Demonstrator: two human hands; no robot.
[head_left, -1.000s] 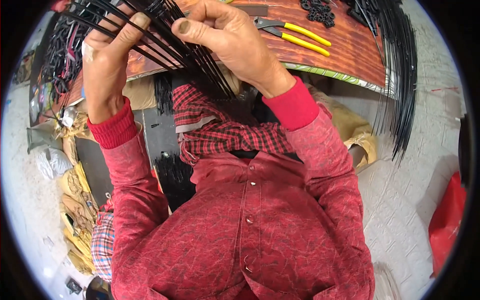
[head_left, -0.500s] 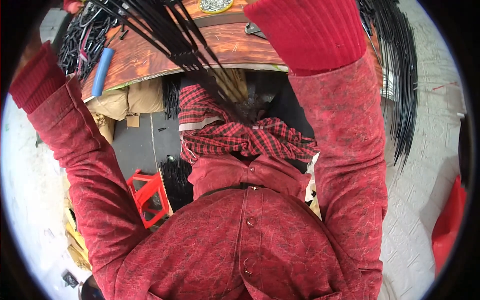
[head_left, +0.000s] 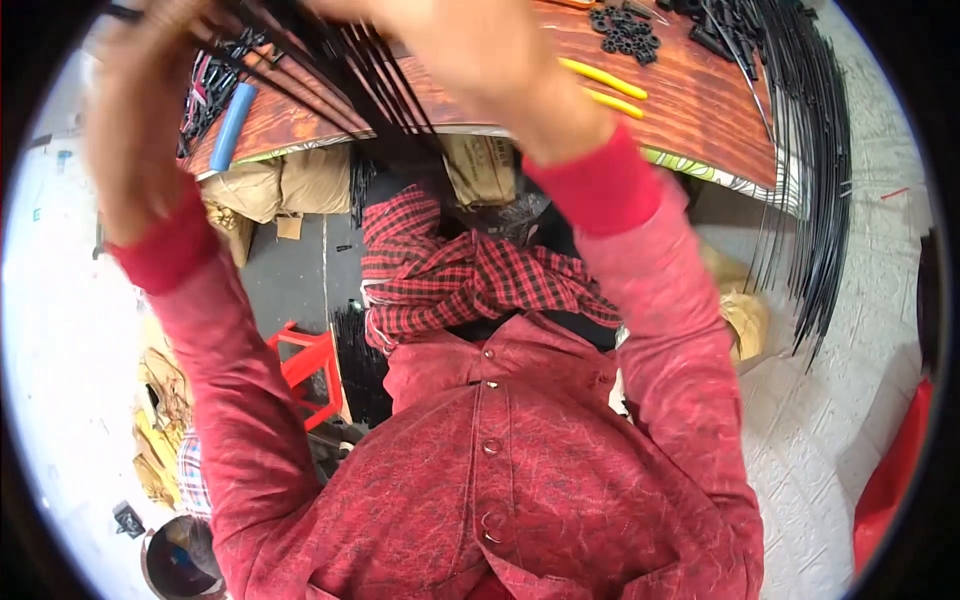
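Observation:
A bundle of long, thin black rods [head_left: 385, 95] slants down from the upper edge toward my lap, in front of the table's near edge. My left hand [head_left: 145, 120] is raised at the upper left, close to the rods' upper part and smeared by motion. Across the bundle from the right reaches my right hand [head_left: 480, 65], also blurred; its fingers run out past the upper edge. What either hand grips is hidden. Just right of my right wrist lie the yellow handles [head_left: 610, 88] of a hand tool on the table.
The wood-grain table [head_left: 690, 115] holds several black rings [head_left: 625, 38] and a blue cylinder [head_left: 232, 127] at its left edge. Long black wires [head_left: 815, 170] droop off its right end. Brown sacks [head_left: 305, 185] sit beneath. A red stool [head_left: 315, 370] stands at my left.
Both hands have come down into view, and my right arm has swung left across the rods. The yellow handles and black rings now show; the dish of silvery bits is out of sight.

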